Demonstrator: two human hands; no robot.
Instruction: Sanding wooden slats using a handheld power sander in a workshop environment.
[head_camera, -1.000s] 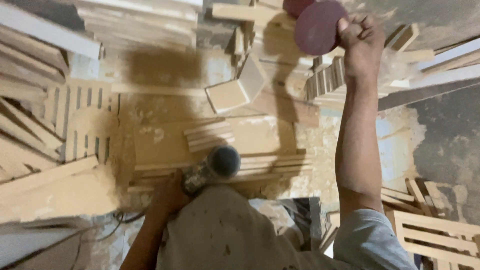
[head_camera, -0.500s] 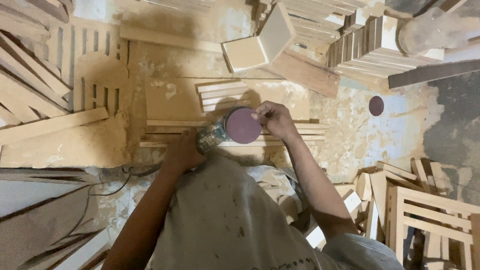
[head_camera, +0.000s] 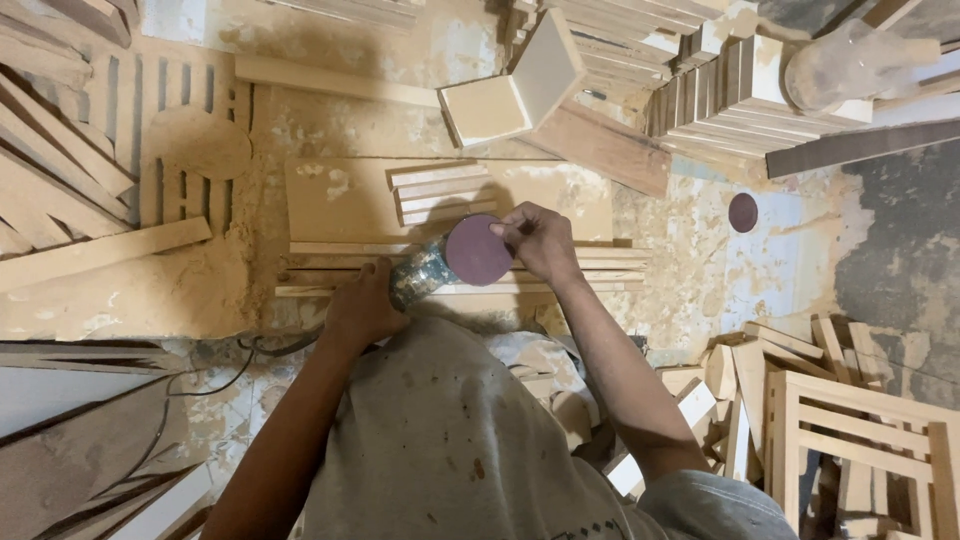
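The left hand (head_camera: 362, 305) gripped the sander (head_camera: 425, 272) body — its long axis slanting up and to the right, pad end away from the person — while the right hand (head_camera: 540, 240) pinched the maroon sanding disc (head_camera: 477, 250) flat against that pad, over the wooden slats (head_camera: 580, 268).

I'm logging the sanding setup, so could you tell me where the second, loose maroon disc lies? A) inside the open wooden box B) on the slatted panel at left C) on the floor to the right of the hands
C: the loose maroon disc lies on the floor, right of the right hand.
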